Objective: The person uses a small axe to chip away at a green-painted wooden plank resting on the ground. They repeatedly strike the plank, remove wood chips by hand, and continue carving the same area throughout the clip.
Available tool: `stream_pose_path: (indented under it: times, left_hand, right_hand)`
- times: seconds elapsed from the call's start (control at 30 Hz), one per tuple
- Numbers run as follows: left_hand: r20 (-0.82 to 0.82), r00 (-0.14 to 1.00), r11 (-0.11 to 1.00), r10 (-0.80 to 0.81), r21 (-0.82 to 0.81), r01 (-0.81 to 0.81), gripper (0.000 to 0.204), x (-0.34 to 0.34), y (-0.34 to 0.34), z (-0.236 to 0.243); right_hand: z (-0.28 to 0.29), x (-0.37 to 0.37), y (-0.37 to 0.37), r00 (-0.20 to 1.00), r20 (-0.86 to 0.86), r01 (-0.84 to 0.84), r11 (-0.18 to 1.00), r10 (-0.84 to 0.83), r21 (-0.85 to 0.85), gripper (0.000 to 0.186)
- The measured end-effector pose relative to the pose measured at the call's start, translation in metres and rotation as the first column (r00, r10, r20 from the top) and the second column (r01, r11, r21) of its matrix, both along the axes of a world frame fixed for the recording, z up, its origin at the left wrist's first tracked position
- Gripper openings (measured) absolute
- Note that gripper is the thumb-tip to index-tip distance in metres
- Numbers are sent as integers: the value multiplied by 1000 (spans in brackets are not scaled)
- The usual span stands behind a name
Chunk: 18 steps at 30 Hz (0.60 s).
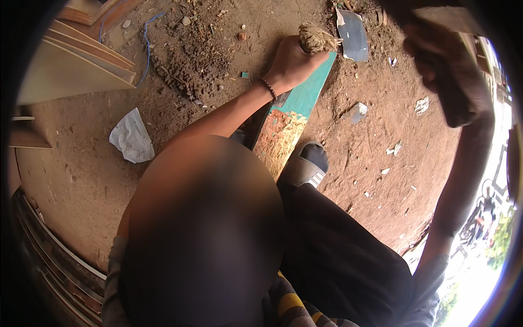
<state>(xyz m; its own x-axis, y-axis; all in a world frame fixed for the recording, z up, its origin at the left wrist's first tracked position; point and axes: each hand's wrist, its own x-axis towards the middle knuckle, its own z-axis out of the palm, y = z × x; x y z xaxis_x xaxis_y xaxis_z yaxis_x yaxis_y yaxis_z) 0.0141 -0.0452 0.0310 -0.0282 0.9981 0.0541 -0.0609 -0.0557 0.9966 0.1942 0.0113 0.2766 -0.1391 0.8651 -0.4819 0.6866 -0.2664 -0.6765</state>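
1. Stretching away from the person over the brown earth [376,174], the board [309,92] is green at its far end and rough, chipped orange and yellow nearer in; its near end is hidden behind a blurred area.
2. The left hand [294,62] is over the green end, its grip closed round a frayed-topped tool [316,39] — the fibrous head pokes out above the fist, while the working end cannot be made out for sure.
3. The right hand [445,60] is raised at the upper right, well apart from the board, its grip curled about a dark tool [458,109]; shadow hides that tool's exact shape.
4. The step in hand looks like driving the frayed-topped tool against the board's surface, with the right hand lifted for a blow.
5. The next move, I judge, calls for a true swing onto the frayed head — clear of the left knuckles — and a steady left grip.
6. A shoe [309,163] is just beside the board's right edge, perhaps bracing it.
7. Farther out are a dark panel [354,37], white paper [132,136], a blue cord [146,43] and stacked sheets [76,68]; no container can be made out.
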Motion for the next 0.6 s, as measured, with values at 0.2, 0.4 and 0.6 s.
stream_pose_path:
  times: [0.2,0.4,0.6]
  left_hand:
    - [41,995,993,-88,-77,91,33,-4,8,1]
    - [53,994,974,-92,-203,101,39,-7,7,3]
    - [72,988,969,-139,-198,151,40,-3,11,-5]
  right_hand:
    - [5,7,47,960,-263,-20,962,95,274,31]
    - [-46,-32,0,942,-80,-335,913,325,-234,33]
    - [-8,-33,1,986,-106,119,990,-126,-73,35]
